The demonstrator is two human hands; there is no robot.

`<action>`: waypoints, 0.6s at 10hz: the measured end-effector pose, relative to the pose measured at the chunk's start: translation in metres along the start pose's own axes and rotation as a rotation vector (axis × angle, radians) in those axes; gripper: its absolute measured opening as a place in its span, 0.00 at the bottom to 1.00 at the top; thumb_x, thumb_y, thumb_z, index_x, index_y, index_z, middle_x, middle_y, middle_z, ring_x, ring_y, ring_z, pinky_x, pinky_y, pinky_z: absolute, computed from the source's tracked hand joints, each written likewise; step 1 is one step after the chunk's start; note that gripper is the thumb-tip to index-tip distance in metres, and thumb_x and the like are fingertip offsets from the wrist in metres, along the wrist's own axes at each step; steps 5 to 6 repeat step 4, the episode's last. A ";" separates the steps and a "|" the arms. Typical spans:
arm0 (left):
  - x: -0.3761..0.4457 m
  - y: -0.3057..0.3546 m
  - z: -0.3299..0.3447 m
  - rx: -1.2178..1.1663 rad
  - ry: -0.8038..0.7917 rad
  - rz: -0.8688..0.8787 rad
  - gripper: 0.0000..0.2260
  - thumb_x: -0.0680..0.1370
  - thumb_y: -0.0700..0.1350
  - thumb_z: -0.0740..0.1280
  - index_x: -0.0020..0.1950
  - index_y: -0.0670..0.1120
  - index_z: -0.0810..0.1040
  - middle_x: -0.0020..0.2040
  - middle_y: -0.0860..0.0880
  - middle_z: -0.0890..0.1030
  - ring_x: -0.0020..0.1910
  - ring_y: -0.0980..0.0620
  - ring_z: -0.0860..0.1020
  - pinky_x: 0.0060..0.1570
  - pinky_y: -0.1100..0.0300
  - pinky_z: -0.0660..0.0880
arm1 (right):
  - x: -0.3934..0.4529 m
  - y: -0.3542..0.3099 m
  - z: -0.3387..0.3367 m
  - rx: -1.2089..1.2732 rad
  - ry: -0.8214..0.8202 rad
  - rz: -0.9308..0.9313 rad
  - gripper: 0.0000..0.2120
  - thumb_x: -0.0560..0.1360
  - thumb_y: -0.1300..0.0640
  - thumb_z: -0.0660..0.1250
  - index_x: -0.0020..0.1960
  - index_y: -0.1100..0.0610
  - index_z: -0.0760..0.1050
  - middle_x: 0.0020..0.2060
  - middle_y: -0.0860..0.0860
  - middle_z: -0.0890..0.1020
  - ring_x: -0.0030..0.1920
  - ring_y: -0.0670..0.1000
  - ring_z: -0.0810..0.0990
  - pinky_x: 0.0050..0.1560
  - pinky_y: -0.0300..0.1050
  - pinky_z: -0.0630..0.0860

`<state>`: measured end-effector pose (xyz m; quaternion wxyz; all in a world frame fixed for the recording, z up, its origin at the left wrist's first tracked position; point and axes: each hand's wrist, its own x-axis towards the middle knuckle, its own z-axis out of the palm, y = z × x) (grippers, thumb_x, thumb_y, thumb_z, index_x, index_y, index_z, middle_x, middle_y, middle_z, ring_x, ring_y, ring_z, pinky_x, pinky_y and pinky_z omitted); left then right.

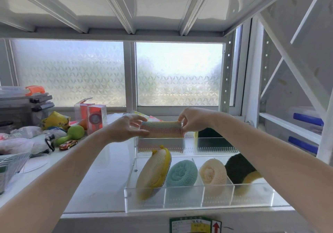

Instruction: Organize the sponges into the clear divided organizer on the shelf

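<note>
A rainbow mesh sponge (162,129) is held level above the back row of the clear divided organizer (180,205) on the white shelf. My left hand (126,130) grips its left end and my right hand (192,119) pinches its right end. The organizer's front row holds a yellow-rimmed white sponge (153,171), a teal round scrubber (181,173), a cream round scrubber (213,174) and a black and yellow sponge (239,169), each in its own compartment. The back row's contents are partly hidden by the held sponge.
Clutter sits at the left of the shelf: a green toy (72,133), a toy car (68,144), plastic bags (23,139), red boxes (91,115), grey cases (23,104), a wire basket (12,164). A frosted window is behind and a shelf upright (228,70) stands at right.
</note>
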<state>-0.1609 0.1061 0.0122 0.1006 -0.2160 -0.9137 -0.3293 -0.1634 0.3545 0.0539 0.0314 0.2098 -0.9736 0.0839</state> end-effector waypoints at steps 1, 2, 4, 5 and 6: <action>0.001 0.001 0.002 0.001 0.006 -0.004 0.26 0.67 0.58 0.73 0.61 0.49 0.73 0.57 0.47 0.78 0.58 0.51 0.76 0.60 0.55 0.73 | 0.001 0.001 0.002 0.001 0.008 -0.008 0.14 0.74 0.57 0.67 0.59 0.58 0.79 0.50 0.52 0.83 0.52 0.51 0.81 0.55 0.48 0.79; 0.000 0.003 0.001 0.031 0.012 -0.018 0.24 0.70 0.52 0.72 0.63 0.47 0.73 0.59 0.46 0.78 0.58 0.50 0.76 0.60 0.55 0.73 | -0.001 0.001 0.002 0.009 0.020 -0.013 0.17 0.74 0.56 0.68 0.63 0.57 0.76 0.51 0.48 0.81 0.51 0.49 0.79 0.54 0.44 0.76; -0.004 0.010 0.003 0.084 0.067 -0.020 0.25 0.72 0.53 0.69 0.67 0.47 0.71 0.63 0.47 0.76 0.63 0.49 0.73 0.58 0.61 0.68 | -0.005 0.005 0.002 0.055 0.038 -0.014 0.25 0.74 0.52 0.69 0.68 0.56 0.70 0.58 0.51 0.80 0.55 0.49 0.77 0.58 0.43 0.71; -0.004 0.010 0.003 0.084 0.067 -0.020 0.25 0.72 0.53 0.69 0.67 0.47 0.71 0.63 0.47 0.76 0.63 0.49 0.73 0.58 0.61 0.68 | -0.005 0.005 0.002 0.055 0.038 -0.014 0.25 0.74 0.52 0.69 0.68 0.56 0.70 0.58 0.51 0.80 0.55 0.49 0.77 0.58 0.43 0.71; -0.004 0.010 0.003 0.084 0.067 -0.020 0.25 0.72 0.53 0.69 0.67 0.47 0.71 0.63 0.47 0.76 0.63 0.49 0.73 0.58 0.61 0.68 | -0.005 0.005 0.002 0.055 0.038 -0.014 0.25 0.74 0.52 0.69 0.68 0.56 0.70 0.58 0.51 0.80 0.55 0.49 0.77 0.58 0.43 0.71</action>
